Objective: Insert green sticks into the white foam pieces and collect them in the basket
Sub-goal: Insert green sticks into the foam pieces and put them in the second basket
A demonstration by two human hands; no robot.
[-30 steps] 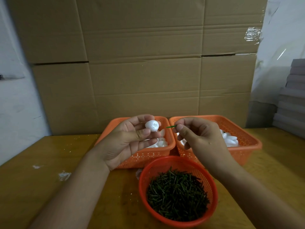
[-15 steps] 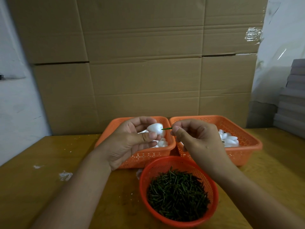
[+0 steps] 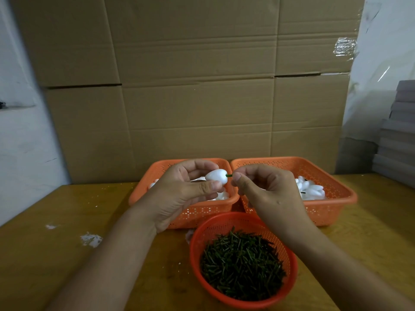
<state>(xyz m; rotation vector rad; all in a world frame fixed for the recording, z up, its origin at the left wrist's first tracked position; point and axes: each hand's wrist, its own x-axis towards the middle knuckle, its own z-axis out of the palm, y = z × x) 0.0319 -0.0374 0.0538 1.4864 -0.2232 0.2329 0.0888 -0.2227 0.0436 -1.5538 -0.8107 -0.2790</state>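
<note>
Head view: the left hand (image 3: 179, 194) holds a white foam piece (image 3: 216, 176) above the left basket (image 3: 202, 213), thumb below and fingers curled over the top, so the fingers are closed round it. The right hand (image 3: 267, 194) pinches a green stick (image 3: 229, 175) between thumb and forefinger; only a short bit of green shows between the fingertips and the foam. The stick's tip meets the blunt end of the foam piece, and it looks as if it is entering there, though how deep cannot be told.

More foam pieces lie in the left basket, mostly hidden behind the hand. The right basket (image 3: 332, 198) holds a heap of white pieces (image 3: 311, 190), one showing a dark stub, so this is probably where finished ones go. A round basket (image 3: 243, 261) full of green sticks sits nearest the person on the surface (image 3: 56, 254), with white crumbs (image 3: 91, 240) lying to the left.

The likely trouble is in the push. If the stick goes in off the piece's axis, it may break out through the side or sit crooked. Pressing too hard with so little stick exposed could bend it or bury it completely. A tight squeeze from the left fingers may dent or crumble the soft foam, while a loose one lets the piece turn or slip into the basket below, unfinished among the blanks.
</note>
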